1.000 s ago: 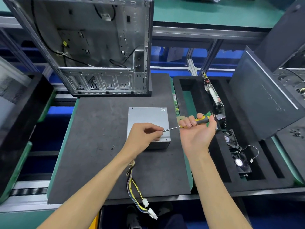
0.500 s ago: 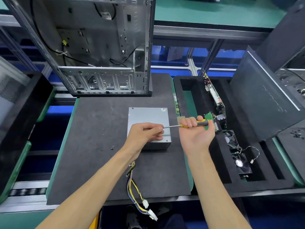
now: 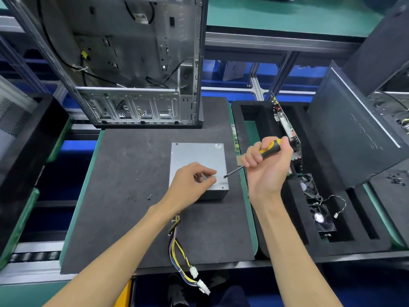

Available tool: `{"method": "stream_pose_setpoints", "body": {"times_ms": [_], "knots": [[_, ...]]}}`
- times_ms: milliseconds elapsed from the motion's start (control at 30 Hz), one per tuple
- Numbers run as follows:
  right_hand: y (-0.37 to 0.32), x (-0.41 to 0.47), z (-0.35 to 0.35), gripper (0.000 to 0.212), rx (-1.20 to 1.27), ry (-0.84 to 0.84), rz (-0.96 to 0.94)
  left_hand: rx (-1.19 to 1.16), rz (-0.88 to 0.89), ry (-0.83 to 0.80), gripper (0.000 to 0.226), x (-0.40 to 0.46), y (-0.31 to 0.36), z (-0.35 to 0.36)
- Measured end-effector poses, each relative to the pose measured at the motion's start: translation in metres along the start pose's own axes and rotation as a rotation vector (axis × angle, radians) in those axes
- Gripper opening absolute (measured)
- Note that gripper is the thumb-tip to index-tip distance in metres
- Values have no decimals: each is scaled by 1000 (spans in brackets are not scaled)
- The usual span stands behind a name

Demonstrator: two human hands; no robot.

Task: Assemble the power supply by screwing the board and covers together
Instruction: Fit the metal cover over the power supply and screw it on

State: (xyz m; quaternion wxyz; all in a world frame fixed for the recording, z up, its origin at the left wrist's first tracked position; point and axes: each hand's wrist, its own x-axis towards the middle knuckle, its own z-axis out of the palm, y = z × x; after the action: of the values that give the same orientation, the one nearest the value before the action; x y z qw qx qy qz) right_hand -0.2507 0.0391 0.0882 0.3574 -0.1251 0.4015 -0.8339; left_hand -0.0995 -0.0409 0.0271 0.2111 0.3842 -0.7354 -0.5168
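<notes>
The grey metal power supply (image 3: pixel 194 154) lies flat on the dark mat (image 3: pixel 124 173), and its yellow and black cable bundle (image 3: pixel 179 251) trails toward me over the mat's front edge. My left hand (image 3: pixel 190 185) hovers over the box's near part, thumb and forefinger curved with a small gap and nothing visible between them. My right hand (image 3: pixel 267 169) grips the yellow and black handle of a screwdriver (image 3: pixel 270 149). The shaft slants down to the left, with its tip just right of my left fingertips, above the box's near right corner.
An open computer chassis (image 3: pixel 137 63) stands behind the mat. To the right, a black foam tray (image 3: pixel 354 218) holds an upright circuit board (image 3: pixel 285 125) and two fans (image 3: pixel 321 218), with a dark panel (image 3: pixel 349 134) leaning over it. Loose screws (image 3: pixel 149 197) lie on the mat.
My left fingers have let go of the screwdriver's tip. My right hand has risen and tilted the screwdriver, so its tip now points down at the box's near right corner.
</notes>
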Motion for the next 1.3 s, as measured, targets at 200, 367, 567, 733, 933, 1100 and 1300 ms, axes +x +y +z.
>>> {"method": "stream_pose_setpoints", "body": {"times_ms": [200, 367, 567, 733, 933, 1100, 1300], "knots": [[9, -8, 5, 35, -273, -122, 11, 182, 78, -37, 14, -1, -3, 4], [13, -12, 5, 35, -319, -182, 25, 249, 104, -52, 14, -2, -3, 4], [17, -11, 4, 36, -312, -185, 32, 266, 117, -55, 14, -3, -1, 4], [21, -10, 6, 36, -416, -238, 2, 258, 118, -52, 13, -3, 0, 4], [29, -17, 7, 41, -560, -316, -52, 236, 126, -42, 13, -4, -1, 2], [29, -24, 13, 20, -535, -347, -95, 192, 114, -41, 14, -7, -1, 1], [28, -23, 16, 34, -644, -284, -89, 68, 74, 61, 19, -9, 12, -2]]}}
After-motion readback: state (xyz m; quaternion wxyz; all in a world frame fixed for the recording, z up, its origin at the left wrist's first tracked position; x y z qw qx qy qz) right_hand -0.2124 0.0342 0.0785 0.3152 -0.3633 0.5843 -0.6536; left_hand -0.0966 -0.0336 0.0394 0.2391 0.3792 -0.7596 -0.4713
